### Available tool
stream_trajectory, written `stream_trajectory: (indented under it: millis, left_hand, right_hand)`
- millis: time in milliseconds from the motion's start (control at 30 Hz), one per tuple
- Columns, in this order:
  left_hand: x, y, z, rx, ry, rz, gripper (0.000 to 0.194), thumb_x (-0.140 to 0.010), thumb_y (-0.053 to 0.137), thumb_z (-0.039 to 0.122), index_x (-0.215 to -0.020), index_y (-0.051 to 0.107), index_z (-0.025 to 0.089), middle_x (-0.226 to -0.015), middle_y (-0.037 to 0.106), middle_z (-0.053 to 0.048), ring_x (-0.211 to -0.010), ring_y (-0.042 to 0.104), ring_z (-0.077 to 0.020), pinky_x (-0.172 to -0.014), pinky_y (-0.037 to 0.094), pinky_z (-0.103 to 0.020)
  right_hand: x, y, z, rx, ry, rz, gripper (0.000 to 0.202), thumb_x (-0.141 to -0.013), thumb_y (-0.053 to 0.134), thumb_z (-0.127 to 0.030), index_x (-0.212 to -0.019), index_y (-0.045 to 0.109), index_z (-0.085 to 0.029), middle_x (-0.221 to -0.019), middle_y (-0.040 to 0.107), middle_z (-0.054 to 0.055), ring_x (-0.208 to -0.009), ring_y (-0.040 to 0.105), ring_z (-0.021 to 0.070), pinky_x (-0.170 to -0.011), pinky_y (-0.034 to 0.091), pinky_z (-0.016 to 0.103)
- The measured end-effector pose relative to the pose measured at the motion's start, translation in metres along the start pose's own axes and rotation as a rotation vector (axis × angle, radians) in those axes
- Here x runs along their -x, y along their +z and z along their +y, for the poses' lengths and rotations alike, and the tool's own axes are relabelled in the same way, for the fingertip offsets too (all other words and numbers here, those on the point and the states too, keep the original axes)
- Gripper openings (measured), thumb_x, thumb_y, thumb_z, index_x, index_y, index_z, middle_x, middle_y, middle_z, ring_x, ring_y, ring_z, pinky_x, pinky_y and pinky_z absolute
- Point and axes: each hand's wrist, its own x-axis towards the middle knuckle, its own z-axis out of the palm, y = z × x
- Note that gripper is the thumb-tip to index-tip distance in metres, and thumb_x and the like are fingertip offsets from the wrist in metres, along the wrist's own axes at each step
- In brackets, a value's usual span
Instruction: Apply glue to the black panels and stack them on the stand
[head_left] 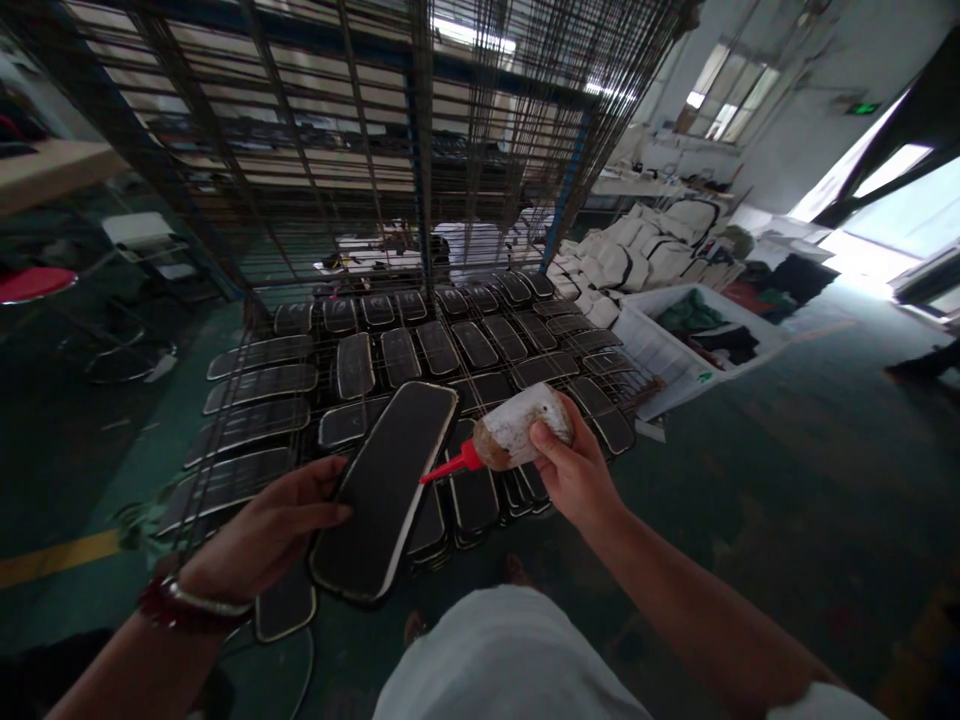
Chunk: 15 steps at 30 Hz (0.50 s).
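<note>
My left hand (277, 525) grips the left edge of a flat black panel (390, 480) with rounded corners, thumb on its face and fingers behind. The panel is tilted, and a white line runs along its lower right edge. In my right hand (574, 460) is a dirty white squeeze bottle (517, 425), held on its side. Its red nozzle (446, 467) points left, with the tip at the panel's right edge. Below and beyond lie many similar black panels (401, 355), edged in a pale line, in rows on a wire rack (311, 440).
Raised wire racks (420, 180) on a blue frame stand just beyond the panels. To the right are a white bin (660, 375) holding dark and green cloth, and a heap of white pieces (637, 245). A red stool (37, 284) and a folding chair (139, 230) stand left.
</note>
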Motion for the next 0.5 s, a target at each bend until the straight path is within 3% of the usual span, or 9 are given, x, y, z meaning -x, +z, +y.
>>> stream_trajectory:
  millis: [133, 500]
  left_hand:
    - [-0.001, 0.004, 0.004, -0.022, -0.025, -0.053, 0.038, -0.063, 0.093, 0.005, -0.096, 0.077, 0.016, -0.098, 0.086, -0.012, -0.072, 0.082, -0.0280, -0.065, 0.070, -0.036]
    - [-0.005, 0.016, 0.007, -0.039, 0.000, 0.059, 0.045, -0.054, 0.091, 0.004, -0.095, 0.074, 0.014, -0.082, 0.085, -0.013, -0.058, 0.079, -0.0284, -0.055, 0.069, -0.038]
  right_hand:
    - [0.006, -0.002, 0.003, 0.044, -0.026, -0.025, 0.053, -0.073, 0.098, -0.040, -0.118, 0.072, -0.030, -0.104, 0.074, -0.001, -0.093, 0.068, 0.0192, -0.083, 0.058, 0.029]
    - [0.026, -0.017, 0.011, 0.240, -0.128, -0.184, 0.066, -0.082, 0.091, -0.049, -0.140, 0.062, -0.033, -0.126, 0.072, 0.007, -0.117, 0.069, 0.0319, -0.099, 0.059, 0.046]
